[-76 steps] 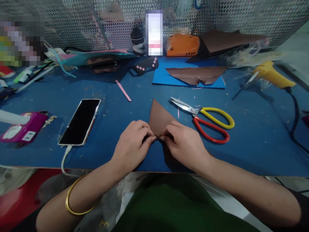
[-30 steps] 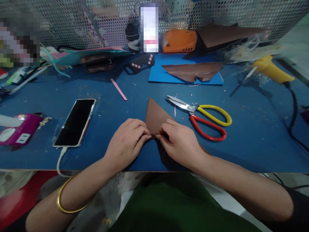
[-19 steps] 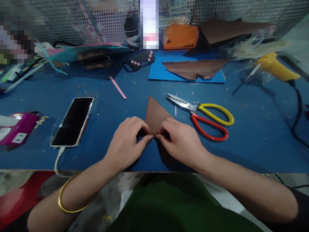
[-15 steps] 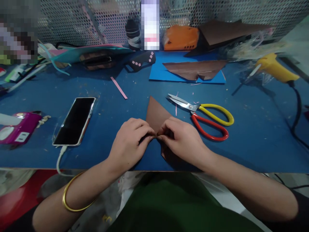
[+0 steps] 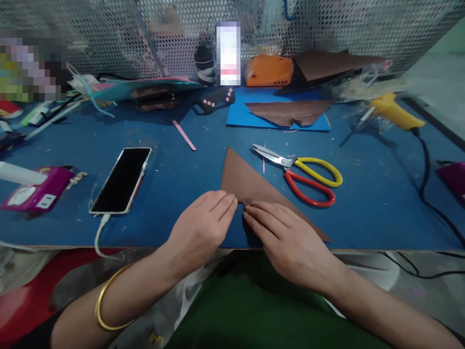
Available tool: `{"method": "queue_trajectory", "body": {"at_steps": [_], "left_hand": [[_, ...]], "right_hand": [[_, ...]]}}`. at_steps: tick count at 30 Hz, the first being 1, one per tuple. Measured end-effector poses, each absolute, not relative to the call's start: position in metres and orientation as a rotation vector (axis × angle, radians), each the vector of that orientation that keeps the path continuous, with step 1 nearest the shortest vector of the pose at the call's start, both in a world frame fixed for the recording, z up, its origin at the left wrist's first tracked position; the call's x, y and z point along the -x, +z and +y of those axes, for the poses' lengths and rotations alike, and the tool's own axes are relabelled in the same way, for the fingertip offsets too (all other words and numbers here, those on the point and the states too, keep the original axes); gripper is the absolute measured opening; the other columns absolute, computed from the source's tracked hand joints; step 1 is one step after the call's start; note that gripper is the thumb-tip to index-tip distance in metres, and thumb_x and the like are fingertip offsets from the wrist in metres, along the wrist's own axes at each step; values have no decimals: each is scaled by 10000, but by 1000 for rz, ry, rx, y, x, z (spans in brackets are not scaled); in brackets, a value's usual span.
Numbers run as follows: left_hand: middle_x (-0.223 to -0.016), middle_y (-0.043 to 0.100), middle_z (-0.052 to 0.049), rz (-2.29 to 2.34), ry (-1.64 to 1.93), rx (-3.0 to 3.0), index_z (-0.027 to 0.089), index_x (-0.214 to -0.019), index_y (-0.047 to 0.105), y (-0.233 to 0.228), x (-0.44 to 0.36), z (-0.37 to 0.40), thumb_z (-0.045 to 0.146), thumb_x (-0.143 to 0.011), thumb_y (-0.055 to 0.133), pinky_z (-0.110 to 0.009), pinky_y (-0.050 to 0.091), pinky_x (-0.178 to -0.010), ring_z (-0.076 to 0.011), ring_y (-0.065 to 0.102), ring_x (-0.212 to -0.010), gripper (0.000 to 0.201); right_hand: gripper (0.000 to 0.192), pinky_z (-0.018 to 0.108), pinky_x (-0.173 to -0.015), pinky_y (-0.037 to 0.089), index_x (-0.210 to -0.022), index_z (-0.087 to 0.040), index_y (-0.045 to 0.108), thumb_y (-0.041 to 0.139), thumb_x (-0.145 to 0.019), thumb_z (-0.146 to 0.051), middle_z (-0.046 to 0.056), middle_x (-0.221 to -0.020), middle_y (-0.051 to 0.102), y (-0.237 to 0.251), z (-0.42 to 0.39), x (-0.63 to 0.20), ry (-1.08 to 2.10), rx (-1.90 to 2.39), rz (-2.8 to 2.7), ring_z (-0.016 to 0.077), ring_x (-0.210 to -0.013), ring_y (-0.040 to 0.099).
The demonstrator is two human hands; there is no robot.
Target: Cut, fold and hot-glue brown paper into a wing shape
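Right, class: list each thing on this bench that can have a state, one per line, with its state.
brown paper: flat on the table, pressed by both hands
left hand: fingers flat
right hand: fingers flat
scissors: blades shut
phone: screen dark, cable plugged in
glue gun: lying down, corded

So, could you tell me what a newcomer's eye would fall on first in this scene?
Probably the two hands at the near edge of the blue table: the left hand and right hand lie flat, fingers pressing a brown paper triangle. Just right of it lie scissors with one yellow and one red handle, blades shut. To the left, a dark-screened phone rests with a white cable plugged in.
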State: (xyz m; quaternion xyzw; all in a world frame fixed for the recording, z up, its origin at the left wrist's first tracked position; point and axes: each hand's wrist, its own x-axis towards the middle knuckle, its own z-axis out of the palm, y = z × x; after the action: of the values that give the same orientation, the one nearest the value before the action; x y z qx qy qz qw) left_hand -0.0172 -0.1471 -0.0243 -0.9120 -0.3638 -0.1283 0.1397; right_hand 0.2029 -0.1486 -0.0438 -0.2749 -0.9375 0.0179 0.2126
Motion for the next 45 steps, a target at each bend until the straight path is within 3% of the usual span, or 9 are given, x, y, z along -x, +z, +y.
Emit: {"method": "queue_trajectory", "body": {"at_steps": [5, 13, 16, 23, 30, 32, 39, 45], "left_hand": [[-1307, 642, -192, -1352, -364, 2674, 35, -1330, 578, -24, 6, -166, 221, -953, 455, -511, 505, -985, -332, 599, -1168, 439], [-1241, 660, -242, -1432, -490, 2534, -22, -1222, 638, -34, -10, -169, 217, -871, 481, -508, 470, -1016, -368, 565, -1229, 452], [-1257, 667, -210, -1471, -522, 2484, 0, -1251, 627, -38, -13, -175, 279, -892, 493, -495, 448, -1005, -357, 592, -1191, 474], [-1312, 660, -125, -1599, -613, 2309, 107, -1317, 593, -49, -18, -191, 362, -939, 516, -511, 289, -1114, -317, 613, -1172, 462], [-1362, 622, -141, -1623, -527, 2375, 75, -1391, 525, -51, -16, -190, 408, -973, 428, -531, 99, -1209, -322, 593, -1189, 543], [-1333, 641, -151, -1583, -518, 2399, 55, -1356, 556, -49, -15, -187, 399, -972, 428, -532, 128, -1206, -332, 587, -1199, 532], [-1291, 633, -260, -1408, -603, 2504, -91, -1239, 593, -50, -14, -177, 322, -925, 461, -487, 424, -1089, -380, 543, -1276, 536], [-1354, 594, -248, -1441, -539, 2549, -18, -1324, 560, -47, -10, -180, 286, -935, 464, -511, 494, -1034, -365, 567, -1266, 503]], "right_hand": [[508, 530, -1056, 477, -1348, 11, 551, 419, -871, -107, 212, -1407, 561, -45, -156, -203, 33, 807, -2671, 341, -1307, 501], [521, 544, -1121, 400, -1342, 16, 555, 458, -866, -173, 218, -1386, 575, -44, -155, -201, 28, 817, -2698, 345, -1300, 502], [489, 503, -1113, 421, -1322, 14, 575, 448, -885, -162, 207, -1368, 593, -49, -156, -202, -24, 821, -2662, 333, -1288, 519], [481, 489, -1061, 478, -1334, -1, 570, 419, -897, -133, 191, -1386, 588, -55, -161, -205, -48, 826, -2615, 325, -1296, 524], [477, 503, -1022, 516, -1321, -35, 590, 416, -888, -132, 177, -1383, 594, -52, -161, -205, -20, 831, -2607, 314, -1299, 534], [471, 502, -1020, 517, -1306, -34, 603, 416, -886, -132, 178, -1378, 598, -50, -161, -205, -22, 829, -2614, 318, -1294, 539], [447, 492, -1026, 508, -1258, -25, 640, 421, -880, -117, 166, -1322, 644, -47, -157, -201, 30, 836, -2614, 315, -1240, 581], [454, 471, -1053, 479, -1294, -37, 616, 408, -897, -113, 157, -1362, 617, -48, -160, -205, -21, 848, -2609, 301, -1274, 554]]}}
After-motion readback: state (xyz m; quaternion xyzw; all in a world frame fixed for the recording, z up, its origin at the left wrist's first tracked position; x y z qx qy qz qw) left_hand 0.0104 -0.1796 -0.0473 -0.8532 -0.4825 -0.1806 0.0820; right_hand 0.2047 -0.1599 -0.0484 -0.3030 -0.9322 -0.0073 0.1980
